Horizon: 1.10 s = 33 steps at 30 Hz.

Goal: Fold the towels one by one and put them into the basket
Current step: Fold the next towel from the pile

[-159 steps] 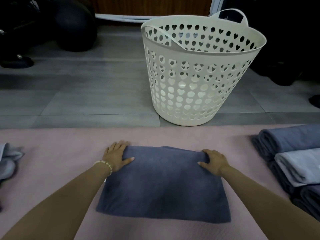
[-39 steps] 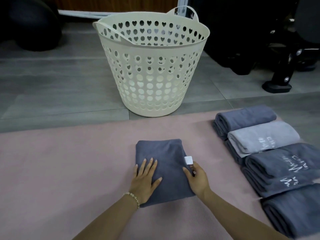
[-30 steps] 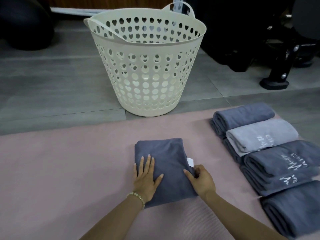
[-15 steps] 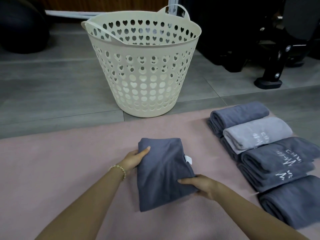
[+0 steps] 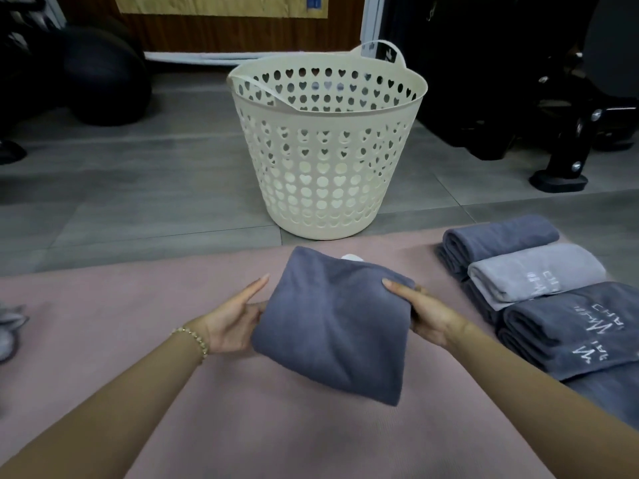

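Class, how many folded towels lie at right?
4: blue towel farthest, light grey towel next, lettered towel nearer, cropped towel nearest. More may lie beneath.
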{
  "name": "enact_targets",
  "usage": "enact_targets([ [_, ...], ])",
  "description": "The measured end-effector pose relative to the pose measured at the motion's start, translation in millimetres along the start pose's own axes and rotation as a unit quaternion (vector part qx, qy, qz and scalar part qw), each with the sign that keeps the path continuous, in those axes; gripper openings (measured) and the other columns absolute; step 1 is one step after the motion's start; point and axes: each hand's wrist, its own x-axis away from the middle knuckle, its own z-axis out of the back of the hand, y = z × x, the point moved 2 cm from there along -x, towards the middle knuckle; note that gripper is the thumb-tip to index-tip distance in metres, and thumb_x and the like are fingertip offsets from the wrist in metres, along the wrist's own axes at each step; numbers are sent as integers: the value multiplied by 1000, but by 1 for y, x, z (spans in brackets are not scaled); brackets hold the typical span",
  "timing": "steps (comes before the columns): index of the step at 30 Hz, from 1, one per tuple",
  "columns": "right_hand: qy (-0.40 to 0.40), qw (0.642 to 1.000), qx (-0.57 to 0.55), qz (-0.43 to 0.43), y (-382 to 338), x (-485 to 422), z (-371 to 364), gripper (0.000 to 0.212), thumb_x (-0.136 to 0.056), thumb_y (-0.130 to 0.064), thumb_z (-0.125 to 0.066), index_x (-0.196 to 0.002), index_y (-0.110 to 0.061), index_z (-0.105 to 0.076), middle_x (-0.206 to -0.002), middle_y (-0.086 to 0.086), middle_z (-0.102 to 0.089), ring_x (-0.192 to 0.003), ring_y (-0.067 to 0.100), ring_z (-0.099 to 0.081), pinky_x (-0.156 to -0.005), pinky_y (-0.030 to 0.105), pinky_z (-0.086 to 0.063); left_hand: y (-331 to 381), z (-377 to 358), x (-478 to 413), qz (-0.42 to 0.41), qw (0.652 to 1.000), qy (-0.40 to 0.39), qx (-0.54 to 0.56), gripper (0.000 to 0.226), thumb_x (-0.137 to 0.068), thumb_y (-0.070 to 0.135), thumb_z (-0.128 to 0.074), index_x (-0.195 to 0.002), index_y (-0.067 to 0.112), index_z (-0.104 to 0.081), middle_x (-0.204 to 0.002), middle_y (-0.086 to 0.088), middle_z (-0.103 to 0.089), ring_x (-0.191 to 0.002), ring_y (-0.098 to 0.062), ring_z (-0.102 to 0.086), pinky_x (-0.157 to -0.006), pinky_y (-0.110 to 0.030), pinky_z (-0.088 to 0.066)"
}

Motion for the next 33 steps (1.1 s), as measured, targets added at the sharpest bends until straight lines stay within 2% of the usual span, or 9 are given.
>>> enact_targets([
  [2, -10, 1000, 30, 4, -7, 0, -14, 33, -88, -24, -60, -119, -12, -64, -114, 7, -69, -106, 21, -64, -98, 36, -45, -1, 2, 10, -38, 999, 10, -26, 89, -54, 64, -79, -125, 13, -61, -121, -9, -60, -104, -26, -57, -90, -36, -44],
  [6, -29, 996, 58, -60, -13, -5, -35, 31, -88, -27, -60, -115, -13, -65, -110, 6, -71, -97, 18, -67, -88, 30, -49, -11, -6, 32, -60, 997, 3, -41, 54, -81, 43, -67, -125, 14, -59, -123, -6, -65, -111, -20, -62, -99, -33, -46],
  [10, -39, 990, 96, -94, -11, -13, -48, 28, -88, -28, -63, -109, -12, -67, -108, 7, -72, -96, 19, -68, -82, 30, -51, -23, 2, 46, -43, 999, 4, -6, 71, -59, 50, -82, -118, 16, -65, -120, -5, -67, -108, -20, -65, -90, -34, -49],
  [13, 79, 986, 142, -37, 12, -31, -42, 22, -86, -20, -68, -103, -8, -63, -98, 8, -67, -79, 18, -64, -65, 24, -49, -36, 13, 44, -66, 994, 88, -26, 51, -86, 52, -55, -123, 18, -60, -120, -3, -66, -102, -16, -65, -87, -30, -49],
  [17, 203, 890, 395, 102, 72, -24, -37, 42, -87, -29, -64, -121, -7, -52, -115, 8, -54, -99, 24, -56, -88, 30, -44, -70, 51, 37, -208, 884, 363, -210, 54, -92, 36, -56, -141, 22, -37, -129, -6, -46, -106, -18, -49, -98, -31, -40],
  [20, -4, 802, 566, 193, 119, -2, -52, 86, -76, -80, -31, -134, -18, -49, -141, -1, -47, -130, 15, -43, -112, 23, -27, -107, 55, 28, -273, 766, 276, -512, 66, -82, 66, -51, -139, 33, -40, -129, 10, -47, -117, -11, -46, -108, -24, -30],
  [24, -166, 679, 699, 151, 149, 11, -60, 92, -68, -86, -18, -146, -39, -4, -153, -19, 6, -140, 0, 11, -112, 18, 12, -151, 51, 3, -216, 571, 204, -765, 92, -75, 87, -24, -148, 34, -7, -136, 13, -53, -125, -11, -52, -109, -26, -13],
  [29, -161, 642, 738, 128, 153, 4, -61, 99, -61, -87, -20, -144, -40, 10, -153, -18, 15, -136, 0, 22, -112, 21, 17, -144, 52, -16, -137, 650, 199, -720, 110, -59, 85, -26, -150, 26, -3, -129, 10, -59, -115, -15, -60, -102, -32, -33],
  [33, -150, 636, 747, 127, 155, -3, -64, 110, -55, -89, -24, -147, -37, 9, -155, -16, 13, -138, 3, 21, -113, 27, 16, -138, 53, -28, -101, 611, 170, -767, 114, -43, 83, -61, -140, 31, -31, -121, 10, -64, -110, -16, -62, -96, -31, -41],
])
